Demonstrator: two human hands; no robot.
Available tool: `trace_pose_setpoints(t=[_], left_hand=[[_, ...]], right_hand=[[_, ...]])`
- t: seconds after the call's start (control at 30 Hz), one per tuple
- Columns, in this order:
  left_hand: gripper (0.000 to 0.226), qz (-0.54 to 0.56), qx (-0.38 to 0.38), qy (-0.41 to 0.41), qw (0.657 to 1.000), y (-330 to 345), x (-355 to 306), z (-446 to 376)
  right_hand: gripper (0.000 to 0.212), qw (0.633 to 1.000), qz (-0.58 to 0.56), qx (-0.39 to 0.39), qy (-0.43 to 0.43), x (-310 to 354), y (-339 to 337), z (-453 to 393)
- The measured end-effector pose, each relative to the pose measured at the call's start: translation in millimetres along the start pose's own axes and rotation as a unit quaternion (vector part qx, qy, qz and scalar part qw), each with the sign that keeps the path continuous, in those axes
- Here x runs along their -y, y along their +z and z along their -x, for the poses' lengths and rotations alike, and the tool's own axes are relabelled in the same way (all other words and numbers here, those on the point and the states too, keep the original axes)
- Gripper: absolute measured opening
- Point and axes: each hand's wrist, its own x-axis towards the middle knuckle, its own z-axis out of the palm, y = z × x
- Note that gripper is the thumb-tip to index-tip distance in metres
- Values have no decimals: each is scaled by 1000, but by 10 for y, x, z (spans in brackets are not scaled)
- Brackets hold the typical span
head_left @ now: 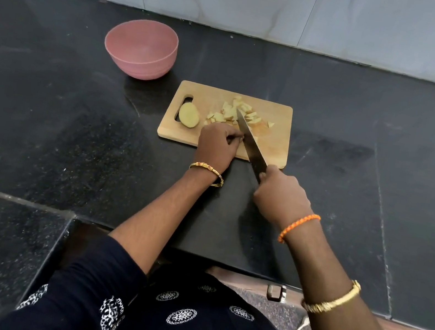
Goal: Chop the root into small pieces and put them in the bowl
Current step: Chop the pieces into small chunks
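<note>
Nearest to the camera is the person's dark garment with a white round pattern, and from it both bare forearms reach forward over the black speckled stone counter (45, 111).

The right hand (282, 195), with an orange thread band at the wrist, has its fingers curled tightly round the handle of the long steel kitchen knife (249, 141). The handle itself is hidden inside the fist. The blade runs away from this hand, diagonally toward the far left, and its tip lies among the cut pieces.

The left hand (218, 144), with a gold bangle at the wrist, rests on the near edge of the pale rectangular wooden chopping board (275, 146). Its fingers are curled and drawn together, the tips just beside the left face of the blade. They seem to hold down a small piece, but the piece is hidden, so I cannot tell what exactly they pinch.

Beyond the fingers lies the heap of small pale-yellow root pieces (234, 112), on both sides of the blade. To the left, near the handle slot of the board, lies an uncut half of the root (189, 114), cut face up, its long axis pointing roughly away from the person. The left hand is the nearer one to it, I judge.

Further, beyond the far left corner of the board, stands the round pink plastic bowl (140, 49); no pieces are visible in it.
</note>
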Motion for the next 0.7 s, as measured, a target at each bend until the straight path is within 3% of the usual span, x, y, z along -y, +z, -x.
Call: trace_pose_setpoints(t=[0.17,0.3,0.7], left_hand=[[21,13,6,21,1000,7,-28,3],[29,-14,41,45,998,18,-14,-21],[18,0,51,21,998,28,49,-90]], right_hand=[[26,995,-72,-69,13,-144,-157,6],[28,996,-73,-56,20,-129,-170,-136],[29,994,-94,-46,19,-5,-3,-192]])
